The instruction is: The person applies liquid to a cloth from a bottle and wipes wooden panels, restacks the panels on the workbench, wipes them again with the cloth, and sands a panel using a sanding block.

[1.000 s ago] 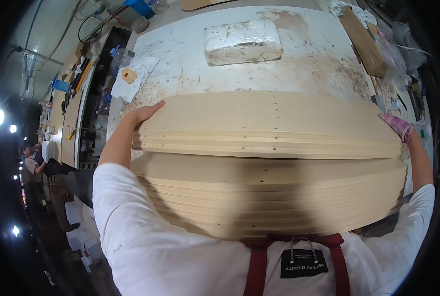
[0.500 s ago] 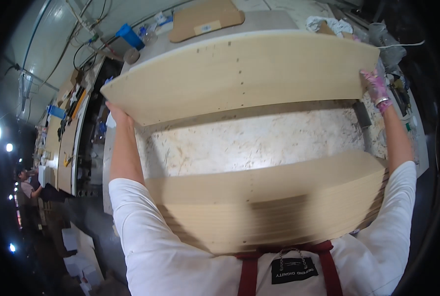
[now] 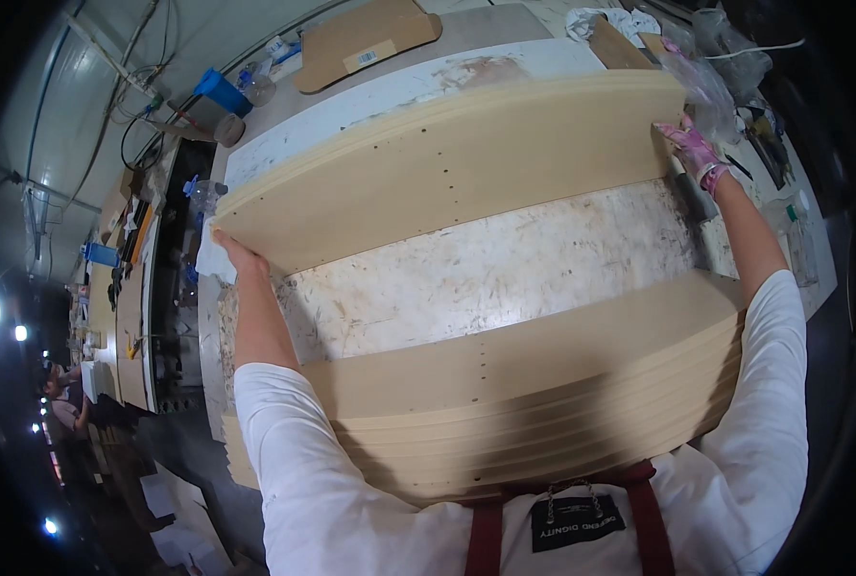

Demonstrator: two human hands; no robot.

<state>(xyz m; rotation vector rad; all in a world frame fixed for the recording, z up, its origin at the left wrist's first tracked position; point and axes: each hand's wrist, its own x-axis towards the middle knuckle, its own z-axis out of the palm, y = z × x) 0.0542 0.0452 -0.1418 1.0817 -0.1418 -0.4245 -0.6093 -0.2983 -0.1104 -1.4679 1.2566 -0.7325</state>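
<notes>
A long tan wooden panel (image 3: 505,154) with a row of small dark holes lies across the far part of the worktable. Layered edges show along its far side, like a stack. My bare left hand (image 3: 243,255) grips its left end, fingers partly hidden. On the right end is my right hand (image 3: 694,154), in a pink patterned glove, closed at the corner. Closer to my body sits a second stack of similar tan panels (image 3: 543,360), its layered edges facing me.
Between the stacks shows the stained white tabletop (image 3: 466,274). Beyond lie a flat cardboard piece (image 3: 366,43), a blue cup (image 3: 223,93) and crumpled white cloth (image 3: 610,21). Plastic bags (image 3: 706,82) and a clear bottle (image 3: 800,216) are at right. Another person (image 3: 63,394) works far left.
The held panel has come down and nearer to me, and layered edges now show along its far side. Both hands have stayed at its ends. My view has shifted slightly.
</notes>
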